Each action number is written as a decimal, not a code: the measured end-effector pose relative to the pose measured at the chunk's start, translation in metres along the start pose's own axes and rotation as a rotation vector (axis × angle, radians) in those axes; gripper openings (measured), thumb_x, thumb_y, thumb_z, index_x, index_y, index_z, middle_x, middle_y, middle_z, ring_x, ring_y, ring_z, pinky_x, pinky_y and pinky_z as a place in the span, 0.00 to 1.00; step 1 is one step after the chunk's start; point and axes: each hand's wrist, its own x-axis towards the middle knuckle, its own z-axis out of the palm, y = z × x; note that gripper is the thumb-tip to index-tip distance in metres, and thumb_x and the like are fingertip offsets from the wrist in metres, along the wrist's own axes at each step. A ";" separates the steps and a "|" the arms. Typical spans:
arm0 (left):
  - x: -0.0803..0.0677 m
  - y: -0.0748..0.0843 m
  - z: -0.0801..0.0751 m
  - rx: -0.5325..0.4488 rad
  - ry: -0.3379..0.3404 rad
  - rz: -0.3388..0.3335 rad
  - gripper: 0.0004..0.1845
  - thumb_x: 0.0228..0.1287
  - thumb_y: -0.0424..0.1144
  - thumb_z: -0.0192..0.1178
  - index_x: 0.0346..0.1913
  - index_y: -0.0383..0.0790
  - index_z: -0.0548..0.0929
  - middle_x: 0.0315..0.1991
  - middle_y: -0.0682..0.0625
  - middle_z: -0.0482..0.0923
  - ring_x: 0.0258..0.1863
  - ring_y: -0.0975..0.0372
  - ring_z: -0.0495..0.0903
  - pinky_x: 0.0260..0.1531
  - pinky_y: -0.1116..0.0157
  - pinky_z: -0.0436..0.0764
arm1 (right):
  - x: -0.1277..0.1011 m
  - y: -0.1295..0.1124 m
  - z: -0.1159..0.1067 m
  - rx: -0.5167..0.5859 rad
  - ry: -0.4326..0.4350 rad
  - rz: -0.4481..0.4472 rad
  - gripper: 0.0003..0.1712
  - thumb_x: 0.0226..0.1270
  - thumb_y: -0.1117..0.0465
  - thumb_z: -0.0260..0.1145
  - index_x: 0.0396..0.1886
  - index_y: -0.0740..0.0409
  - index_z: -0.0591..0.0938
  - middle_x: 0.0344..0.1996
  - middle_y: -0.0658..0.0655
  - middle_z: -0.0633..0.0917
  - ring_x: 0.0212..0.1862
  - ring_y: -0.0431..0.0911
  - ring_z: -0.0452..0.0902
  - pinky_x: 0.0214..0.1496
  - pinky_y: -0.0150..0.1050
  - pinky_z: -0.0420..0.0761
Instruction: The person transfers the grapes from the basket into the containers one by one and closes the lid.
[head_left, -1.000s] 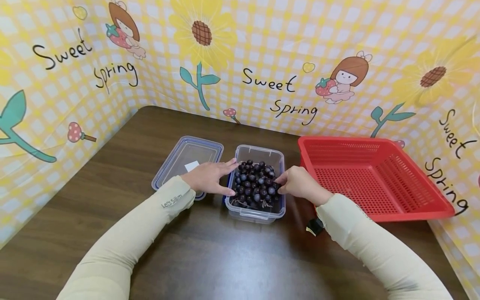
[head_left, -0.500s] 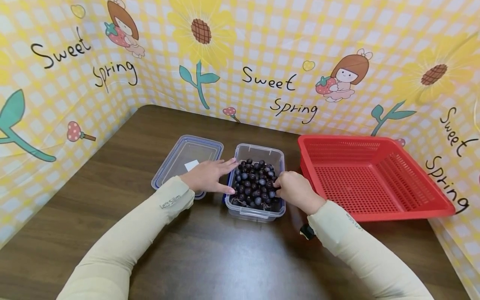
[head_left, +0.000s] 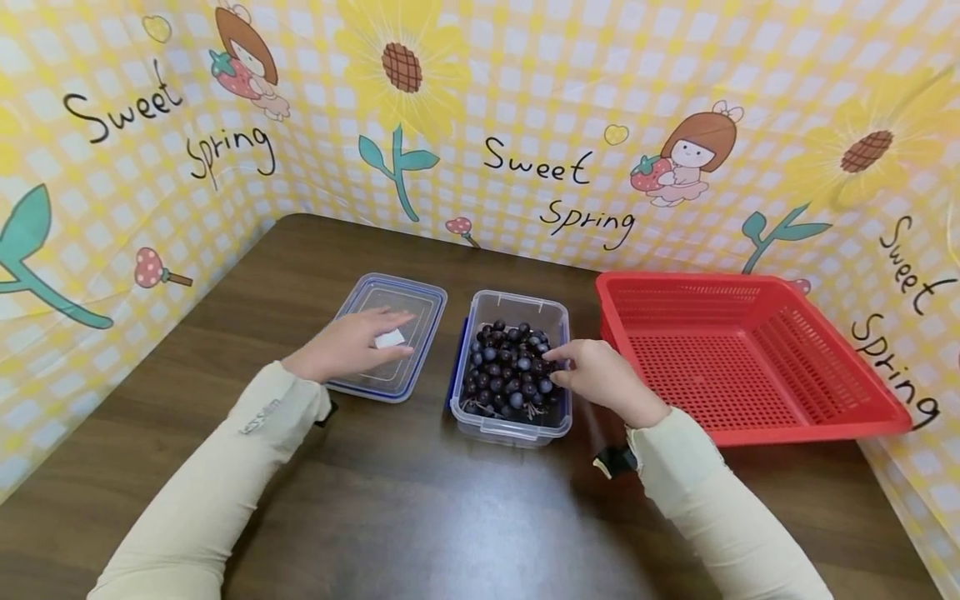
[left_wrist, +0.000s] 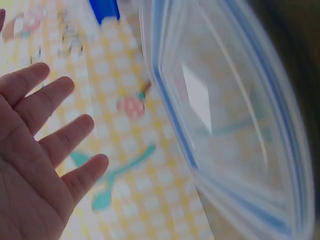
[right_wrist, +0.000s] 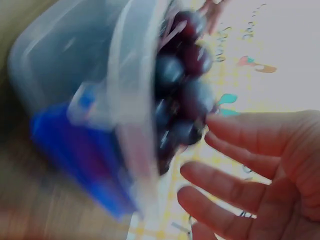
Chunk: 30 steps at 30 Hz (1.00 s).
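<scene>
Left hand [head_left: 352, 343]: palm down, fingers straight and loosely spread, pointing forward and right; holds nothing. Left wrist view shows open palm [left_wrist: 35, 165], four fingers fanned apart. Left forearm in cream sleeve, angled in from lower left.

Right hand [head_left: 600, 377]: fingers extended leftward, relaxed, slightly bent; right wrist view [right_wrist: 260, 170] shows fingers straight, parted, gripping nothing. Right forearm in cream sleeve, angled in from lower right. Hands well apart.

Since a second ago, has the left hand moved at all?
Yes. The left hand went left, off the grape container, and now lies over the clear lid.
</scene>
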 end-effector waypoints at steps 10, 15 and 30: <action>-0.042 -0.042 -0.032 -0.459 0.090 -0.355 0.34 0.75 0.51 0.45 0.73 0.32 0.54 0.65 0.29 0.65 0.61 0.39 0.68 0.59 0.45 0.68 | 0.029 -0.062 0.026 0.303 0.188 -0.120 0.25 0.62 0.64 0.64 0.60 0.66 0.77 0.49 0.65 0.83 0.48 0.53 0.82 0.52 0.45 0.78; -0.056 -0.059 -0.031 -0.789 0.101 -0.471 0.36 0.77 0.51 0.40 0.75 0.34 0.41 0.74 0.34 0.41 0.72 0.40 0.45 0.66 0.44 0.53 | 0.049 -0.111 0.057 0.786 0.126 0.009 0.37 0.66 0.65 0.60 0.73 0.63 0.60 0.69 0.64 0.64 0.67 0.57 0.64 0.66 0.45 0.66; -0.058 -0.072 -0.012 -0.966 0.027 -0.545 0.38 0.77 0.52 0.34 0.73 0.30 0.34 0.71 0.25 0.35 0.68 0.32 0.44 0.65 0.41 0.51 | 0.078 -0.160 0.139 0.918 0.265 0.223 0.51 0.53 0.68 0.60 0.74 0.69 0.46 0.72 0.76 0.44 0.72 0.64 0.44 0.71 0.50 0.53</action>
